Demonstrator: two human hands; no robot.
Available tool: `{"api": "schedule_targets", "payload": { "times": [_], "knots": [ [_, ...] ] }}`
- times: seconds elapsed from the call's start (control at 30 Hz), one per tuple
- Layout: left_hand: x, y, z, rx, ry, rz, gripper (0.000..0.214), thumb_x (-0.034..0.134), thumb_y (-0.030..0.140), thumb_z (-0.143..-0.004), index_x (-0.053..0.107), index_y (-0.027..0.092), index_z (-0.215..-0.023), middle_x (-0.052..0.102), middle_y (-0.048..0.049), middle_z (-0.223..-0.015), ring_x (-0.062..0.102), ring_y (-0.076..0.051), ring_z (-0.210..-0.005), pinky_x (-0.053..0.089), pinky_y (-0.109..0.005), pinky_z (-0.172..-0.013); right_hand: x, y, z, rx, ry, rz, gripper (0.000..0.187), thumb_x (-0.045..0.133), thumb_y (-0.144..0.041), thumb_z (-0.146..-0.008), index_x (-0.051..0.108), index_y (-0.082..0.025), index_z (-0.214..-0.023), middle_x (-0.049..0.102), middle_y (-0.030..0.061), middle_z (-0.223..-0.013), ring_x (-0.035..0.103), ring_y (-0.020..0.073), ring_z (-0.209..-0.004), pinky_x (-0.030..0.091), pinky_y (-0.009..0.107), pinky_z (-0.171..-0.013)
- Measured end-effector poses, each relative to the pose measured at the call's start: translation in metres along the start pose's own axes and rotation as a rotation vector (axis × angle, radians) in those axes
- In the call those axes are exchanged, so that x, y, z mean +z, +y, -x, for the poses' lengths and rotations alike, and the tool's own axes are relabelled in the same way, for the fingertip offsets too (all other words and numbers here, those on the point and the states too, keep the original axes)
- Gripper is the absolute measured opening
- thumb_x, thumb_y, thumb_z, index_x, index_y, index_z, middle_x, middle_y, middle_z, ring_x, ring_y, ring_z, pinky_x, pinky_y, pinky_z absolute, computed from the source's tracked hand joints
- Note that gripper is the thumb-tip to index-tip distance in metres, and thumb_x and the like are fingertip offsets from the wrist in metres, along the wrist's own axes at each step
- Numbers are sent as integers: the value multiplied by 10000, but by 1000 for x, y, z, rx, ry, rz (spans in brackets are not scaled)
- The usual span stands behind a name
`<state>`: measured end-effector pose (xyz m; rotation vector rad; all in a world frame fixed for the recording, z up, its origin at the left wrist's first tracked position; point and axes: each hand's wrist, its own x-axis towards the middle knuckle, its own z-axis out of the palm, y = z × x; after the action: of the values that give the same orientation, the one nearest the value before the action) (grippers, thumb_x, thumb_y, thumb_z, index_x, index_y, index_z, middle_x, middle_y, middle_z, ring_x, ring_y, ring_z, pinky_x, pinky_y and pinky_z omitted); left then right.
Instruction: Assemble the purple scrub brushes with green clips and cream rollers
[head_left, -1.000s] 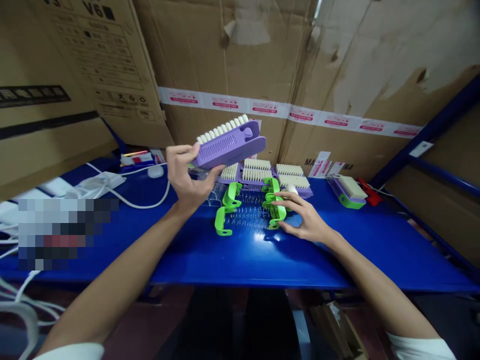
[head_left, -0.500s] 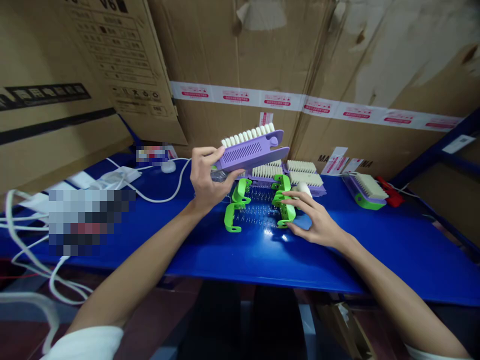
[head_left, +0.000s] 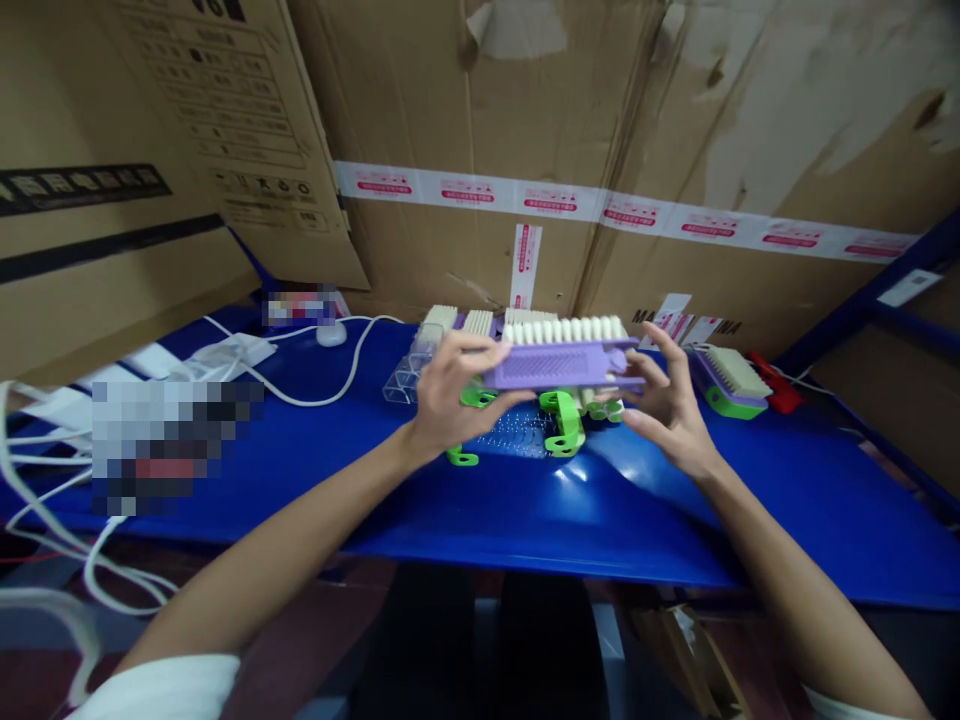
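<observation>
My left hand (head_left: 461,390) is closed on the left end of a purple brush (head_left: 551,366), holding it level above the table with its cream bristles up. At the brush's forked right end is my right hand (head_left: 671,400), index finger raised. A small, blurred green-and-white piece (head_left: 606,409) shows at its thumb, apparently pinched against another finger. Below the brush, a curved green plastic clip (head_left: 564,425) stands on the table, with thin metal springs (head_left: 514,435) to its left. Other green clips are partly hidden by my left hand and the brush.
Behind the brush are more bristled pieces (head_left: 480,322) and clear plastic holders (head_left: 403,378). A purple-and-green brush (head_left: 731,380) lies to the right beside a red object (head_left: 780,385). White cables (head_left: 352,375) and a power strip (head_left: 251,348) occupy the left. Cardboard (head_left: 465,120) walls the back.
My left hand has lowered the brush and moved it right, turning it level. My right hand has risen from the green clips to the brush's forked end, with a small green piece at its thumb.
</observation>
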<state>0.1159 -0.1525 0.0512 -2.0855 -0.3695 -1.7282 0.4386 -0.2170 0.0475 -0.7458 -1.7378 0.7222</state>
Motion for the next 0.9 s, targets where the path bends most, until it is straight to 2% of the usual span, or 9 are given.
{"api": "schedule_targets", "payload": {
  "times": [0.07,0.13,0.23,0.33,0.43,0.53,0.63,0.8,0.9],
  "knots": [
    [4,9,1,67,-46,47,525,876,450,-1042,606,287,-1461,729,-36,-1148,767,-196,-1014,711,-339,-820,4,-3,2,122,-131,-201,1044,962,-666,-859,392,-523,-1722,662,90,-1548,780,350,-1260,775,574,-906],
    [8,15,4,111,-76,71,507,850,422,-1064,609,276,-1486,734,-53,-1145,774,-200,-1014,722,-340,-827,11,-7,2,194,-156,-307,965,980,-693,-824,504,-472,-1634,707,91,-1477,820,329,-1127,784,559,-845],
    [12,14,6,124,-133,78,562,844,482,-1065,599,274,-1525,751,-79,-1198,775,-206,-1023,698,-320,-781,15,-9,-5,210,-37,-322,811,1021,-600,-794,611,-406,-1466,784,56,-1258,834,295,-977,781,532,-806],
    [13,1,5,104,-151,23,499,821,536,-1075,608,313,-1466,758,-54,-1194,769,-203,-1002,654,-312,-747,1,-8,-15,199,100,-351,816,1041,-497,-688,650,-374,-1393,798,39,-1163,826,305,-958,760,494,-748],
    [3,-28,2,-86,-90,-8,621,866,692,-989,597,295,-1383,740,-48,-1176,771,-218,-1012,663,-379,-860,-31,-11,-20,143,378,-428,702,906,-556,-714,696,-344,-1350,801,53,-1160,798,302,-946,689,418,-630],
    [-21,-67,-3,-464,13,65,929,952,803,-835,533,218,-1422,729,-75,-1223,779,-218,-1021,663,-431,-928,-67,-11,-22,37,640,-504,538,780,-641,-782,758,-325,-1217,811,60,-1027,730,268,-845,552,342,-518],
    [-45,-103,-5,-669,59,-32,976,942,852,-799,596,152,-1385,761,-72,-1179,776,-222,-1055,622,-457,-972,-85,-2,-23,20,756,-521,409,755,-628,-770,765,-318,-1037,823,55,-996,686,247,-787,455,315,-485],
    [-59,-140,1,-740,-109,-152,955,851,894,-850,699,153,-1433,776,-45,-1177,740,-207,-1064,594,-502,-1091,-77,12,-23,191,811,-405,389,760,-586,-693,734,-298,-953,808,51,-1004,712,264,-851,480,337,-537],
    [-73,-130,1,-667,-159,-161,946,858,918,-828,740,174,-1400,745,-27,-1185,725,-205,-1106,598,-510,-1139,-69,13,-22,236,748,-363,344,790,-548,-693,732,-304,-928,816,28,-1043,720,246,-828,489,344,-549]
  ]
}}
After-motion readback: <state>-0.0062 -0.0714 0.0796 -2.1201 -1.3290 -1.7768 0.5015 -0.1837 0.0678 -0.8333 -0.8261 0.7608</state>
